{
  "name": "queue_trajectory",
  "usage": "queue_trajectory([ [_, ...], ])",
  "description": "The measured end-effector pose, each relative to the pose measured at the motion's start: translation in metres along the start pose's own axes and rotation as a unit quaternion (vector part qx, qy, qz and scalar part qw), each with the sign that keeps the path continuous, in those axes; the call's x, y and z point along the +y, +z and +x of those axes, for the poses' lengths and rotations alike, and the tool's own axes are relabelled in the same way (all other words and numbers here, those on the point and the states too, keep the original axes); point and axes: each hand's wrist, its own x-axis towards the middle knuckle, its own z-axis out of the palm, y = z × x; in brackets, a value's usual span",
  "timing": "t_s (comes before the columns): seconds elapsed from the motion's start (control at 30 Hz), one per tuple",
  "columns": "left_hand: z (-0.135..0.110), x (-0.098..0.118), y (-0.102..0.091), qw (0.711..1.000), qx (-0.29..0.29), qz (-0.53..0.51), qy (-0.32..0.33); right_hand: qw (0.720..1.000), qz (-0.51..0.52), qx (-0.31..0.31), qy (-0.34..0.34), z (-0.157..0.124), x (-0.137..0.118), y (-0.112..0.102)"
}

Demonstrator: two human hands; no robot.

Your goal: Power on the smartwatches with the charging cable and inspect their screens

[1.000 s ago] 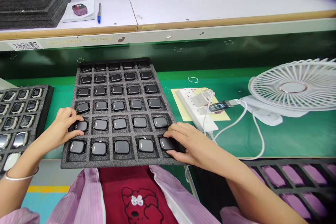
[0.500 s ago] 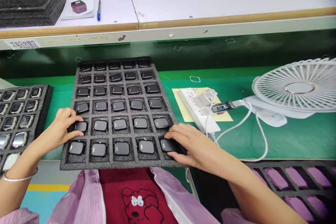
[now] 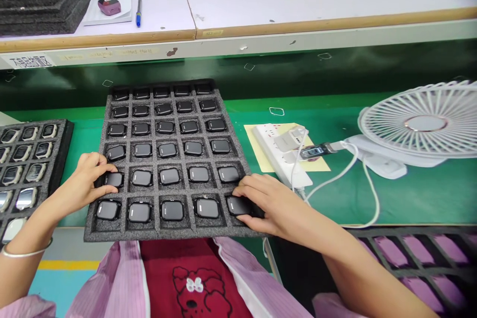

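Note:
A dark grey foam tray (image 3: 179, 233) lies in front of me, its compartments filled with black smartwatch bodies without straps. At its left edge my left hand (image 3: 89, 179) is closed, finger and thumb on either side of a black smartwatch (image 3: 114, 179) in the second row from the front. On the right, my right hand (image 3: 263, 203) closes the same way around another black smartwatch (image 3: 238, 205) in the front corner compartment. Both watches are still in their compartments. The palms cover parts of the tray's side edges.
Left is another foam tray (image 3: 61, 159) of light-framed watches. Right are a power strip (image 3: 279, 154) with cables and a white fan (image 3: 421, 121). A tray of purple pieces (image 3: 391, 251) lies lower right. A shelf behind holds a pen (image 3: 138, 12), a purple watch (image 3: 109, 6) and stacked foam (image 3: 48, 5).
The view has shifted very slightly. Both hands keep their places at the tray's sides, and the watches lie as before.

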Motion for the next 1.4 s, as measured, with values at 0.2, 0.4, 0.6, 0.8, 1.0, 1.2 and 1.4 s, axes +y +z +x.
queue_trajectory([
  [0.2, -0.003, -0.002, 0.001, 0.999, -0.003, 0.022, -0.023, 1.000, 0.008, -0.008, 0.017, -0.001, -0.002, -0.002],
  [0.4, 0.000, 0.031, -0.016, 0.995, 0.024, 0.093, -0.026, 0.998, 0.039, 0.031, 0.050, -0.005, -0.018, -0.012],
  [0.6, 0.024, 0.126, 0.006, 0.996, -0.011, 0.057, 0.074, 1.000, -0.019, 0.018, 0.016, 0.021, -0.049, 0.000],
  [0.8, 0.033, 0.139, 0.033, 0.997, -0.036, 0.036, 0.059, 0.999, -0.045, 0.003, 0.016, 0.030, -0.052, 0.008],
  [1.0, 0.034, 0.133, 0.037, 0.998, -0.025, -0.014, 0.049, 0.999, -0.032, 0.022, 0.019, 0.030, -0.051, 0.009],
  [1.2, 0.034, 0.132, 0.042, 0.998, -0.023, -0.013, 0.065, 0.999, -0.040, 0.018, 0.012, 0.032, -0.051, 0.010],
  [1.4, 0.035, 0.130, 0.041, 0.995, -0.037, -0.023, 0.092, 1.000, 0.009, 0.012, 0.004, 0.036, -0.042, 0.015],
])
